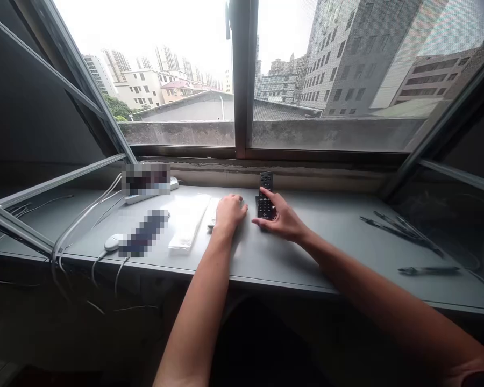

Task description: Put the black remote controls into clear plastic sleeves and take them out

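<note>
A black remote control (pixel 265 206) with rows of small buttons lies on the grey desk, pointing toward the window. Around its right side is my right hand (pixel 283 217), one finger across its upper part and the thumb near its lower end. The dark outline has a step in it, and I cannot tell whether a second remote lies there. My left hand (pixel 230 210) rests on the desk to the left of it, fingers loosely bent and thumb apart. Beside and partly beneath that hand is a white item (pixel 212 215), mostly covered.
White flat plastic-looking packaging (pixel 189 223) lies left of my left hand. Further left are a white power strip (pixel 151 192), a round white charger (pixel 113 243) and loose cables. Several pens (pixel 403 231) lie at right, one pen (pixel 428 271) nearer. Metal frames flank the desk.
</note>
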`<state>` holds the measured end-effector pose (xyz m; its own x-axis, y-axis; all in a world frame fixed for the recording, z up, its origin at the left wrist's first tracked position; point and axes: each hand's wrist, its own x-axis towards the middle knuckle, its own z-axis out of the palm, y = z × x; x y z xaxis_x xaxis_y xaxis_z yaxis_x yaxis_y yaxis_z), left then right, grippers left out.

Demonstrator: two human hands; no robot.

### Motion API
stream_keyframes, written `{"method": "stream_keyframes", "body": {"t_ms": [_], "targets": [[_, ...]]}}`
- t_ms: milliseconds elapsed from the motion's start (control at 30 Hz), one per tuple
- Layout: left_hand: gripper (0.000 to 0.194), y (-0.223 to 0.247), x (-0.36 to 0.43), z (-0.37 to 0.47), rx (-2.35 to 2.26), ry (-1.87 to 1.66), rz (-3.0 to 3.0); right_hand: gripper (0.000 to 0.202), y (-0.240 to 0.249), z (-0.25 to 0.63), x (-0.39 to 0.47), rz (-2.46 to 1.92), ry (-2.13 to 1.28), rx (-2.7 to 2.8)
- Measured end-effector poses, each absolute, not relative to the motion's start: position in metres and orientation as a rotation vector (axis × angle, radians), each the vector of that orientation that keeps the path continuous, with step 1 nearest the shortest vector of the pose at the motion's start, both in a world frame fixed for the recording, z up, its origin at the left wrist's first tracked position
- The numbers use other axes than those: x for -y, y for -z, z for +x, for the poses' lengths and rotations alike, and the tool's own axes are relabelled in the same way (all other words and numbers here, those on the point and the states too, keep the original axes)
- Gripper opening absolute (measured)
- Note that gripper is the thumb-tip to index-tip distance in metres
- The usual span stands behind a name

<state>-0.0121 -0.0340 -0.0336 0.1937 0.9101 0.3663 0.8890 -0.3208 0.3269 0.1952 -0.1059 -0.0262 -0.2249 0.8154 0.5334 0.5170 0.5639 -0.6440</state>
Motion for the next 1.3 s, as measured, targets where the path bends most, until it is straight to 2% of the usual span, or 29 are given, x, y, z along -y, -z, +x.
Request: {"method": "stream_keyframes", "body": {"t_ms": [100,300,500,833,1300], "targets": [[0.036,0.032,0.036,-0.011,-1.827,-0.767,2.394,0.115,0.031,0.195,0.103,-1.049,-0.341,2.015],[0.036,0.031,0.037,-0.011,-1.863,-0.759,2.362,0.091,0.041,0.189,0.092,-1.078,-0.168,2.182],[0.034,0.03,0.035,-0.011,-1.916,-0.786,2.315,0.087,0.044,0.179,0.091,-1.163,-0.035,2.341],[0.031,0.035,0.034,-0.013,-1.901,-0.799,2.332,0.086,0.045,0.174,0.096,-1.343,0.015,2.442],[0.031,0.035,0.035,-0.01,-1.932,-0.774,2.336,0.079,0.042,0.181,0.101,-1.308,-0.061,2.466]]}}
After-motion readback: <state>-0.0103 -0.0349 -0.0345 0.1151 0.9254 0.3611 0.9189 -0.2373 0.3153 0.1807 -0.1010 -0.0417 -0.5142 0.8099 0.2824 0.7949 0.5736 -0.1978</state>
